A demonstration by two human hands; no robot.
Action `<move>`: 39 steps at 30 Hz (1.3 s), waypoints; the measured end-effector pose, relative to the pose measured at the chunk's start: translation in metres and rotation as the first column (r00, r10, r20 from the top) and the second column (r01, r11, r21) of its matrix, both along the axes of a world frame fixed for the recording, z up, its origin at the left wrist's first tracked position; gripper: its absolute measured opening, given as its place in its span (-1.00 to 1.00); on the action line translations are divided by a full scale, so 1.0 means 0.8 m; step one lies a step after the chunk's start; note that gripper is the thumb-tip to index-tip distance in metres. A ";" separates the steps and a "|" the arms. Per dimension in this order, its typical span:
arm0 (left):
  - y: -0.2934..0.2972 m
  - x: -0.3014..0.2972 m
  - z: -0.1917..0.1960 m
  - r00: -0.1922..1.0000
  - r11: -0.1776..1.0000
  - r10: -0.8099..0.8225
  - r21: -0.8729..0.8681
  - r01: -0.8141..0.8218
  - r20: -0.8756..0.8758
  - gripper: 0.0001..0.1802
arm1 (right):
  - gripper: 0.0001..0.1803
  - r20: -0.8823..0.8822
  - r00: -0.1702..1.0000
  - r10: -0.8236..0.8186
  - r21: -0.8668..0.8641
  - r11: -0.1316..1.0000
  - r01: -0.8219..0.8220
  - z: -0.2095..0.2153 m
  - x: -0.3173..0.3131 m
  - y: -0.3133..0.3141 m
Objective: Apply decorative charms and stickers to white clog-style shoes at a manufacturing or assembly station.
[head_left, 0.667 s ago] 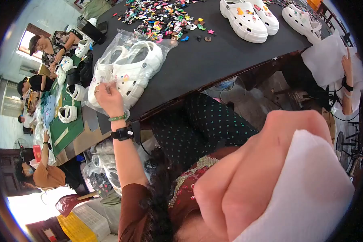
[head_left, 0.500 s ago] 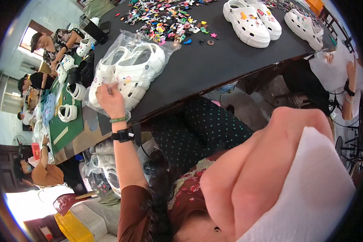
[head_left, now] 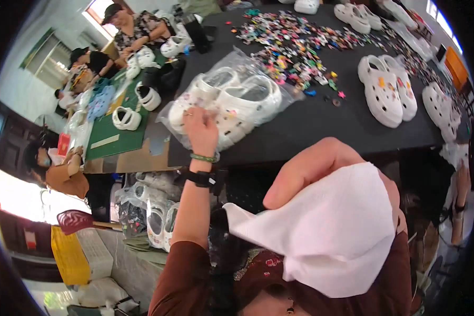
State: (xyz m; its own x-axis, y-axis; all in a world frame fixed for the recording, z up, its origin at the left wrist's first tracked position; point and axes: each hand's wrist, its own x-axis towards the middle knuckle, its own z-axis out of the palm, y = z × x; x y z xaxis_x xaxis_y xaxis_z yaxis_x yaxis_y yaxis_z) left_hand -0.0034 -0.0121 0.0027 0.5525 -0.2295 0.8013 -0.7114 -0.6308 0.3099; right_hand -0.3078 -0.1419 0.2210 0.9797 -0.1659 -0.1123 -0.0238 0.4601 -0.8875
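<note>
Touching clear bag [head_left: 239,60] with left grip [head_left: 201,126], fingers curled and drawn together over plastic; cannot tell whether any is pinched between fingertips. Lying under left grip and just to its right, inside that bag on black surface [head_left: 279,139]: pair of white clogs [head_left: 247,105], toes toward left grip, small charms on uppers, blurred by plastic. Closed around white sheet [head_left: 326,231] with right grip [head_left: 321,166], raised near the camera; thumb visible at the left, other fingers and palm mostly hidden behind the sheet. Cannot tell whether cloth or paper.

Worn just below left grip: green bracelet [head_left: 203,158] and black wrist device [head_left: 203,179], with a pale label too small to read. Well left of left grip: green mat [head_left: 131,138] carrying pale strip [head_left: 104,141], any markings likewise illegible. Beyond left grip, up and to the right: heap of coloured charms [head_left: 295,47], single shapes hard to make out. Above right grip, to its right: decorated clogs [head_left: 384,97]. Farther up, cut off by the top edge: white shoe [head_left: 306,5]. Right of right grip, dim and warped at the rim: another person's forearm [head_left: 461,195].
</note>
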 end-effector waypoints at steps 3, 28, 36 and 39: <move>0.001 -0.008 -0.001 0.998 0.999 -0.037 -0.024 0.035 -0.056 -0.86 | -0.64 0.251 0.960 -0.126 0.350 0.936 0.031 -0.013 0.012 0.013; 0.005 -0.013 0.010 0.997 0.998 -0.021 -0.055 0.017 -0.070 -0.84 | -0.89 0.739 0.657 0.146 0.489 0.554 -0.673 -0.005 0.021 -0.008; 0.010 -0.012 0.007 0.995 0.999 -0.018 -0.034 0.015 -0.094 -0.85 | -0.91 0.741 0.661 0.120 0.464 0.621 -0.632 -0.020 0.018 -0.041; 0.006 -0.012 0.009 0.995 0.999 -0.019 -0.027 0.016 -0.100 -0.85 | -0.91 0.744 0.659 0.107 0.445 0.656 -0.609 -0.002 0.052 -0.036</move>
